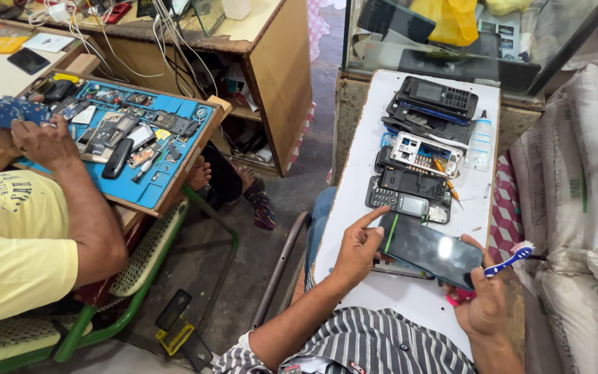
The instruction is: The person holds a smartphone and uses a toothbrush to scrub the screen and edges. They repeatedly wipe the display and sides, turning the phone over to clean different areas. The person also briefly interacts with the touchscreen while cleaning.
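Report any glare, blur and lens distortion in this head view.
Head view: a bright glare patch sits on the dark smartphone screen held between the left hand and right hand; daylight is even, shadows soft; wide-angle bending slants the white board and sacks near the edges; focus is mostly sharp.
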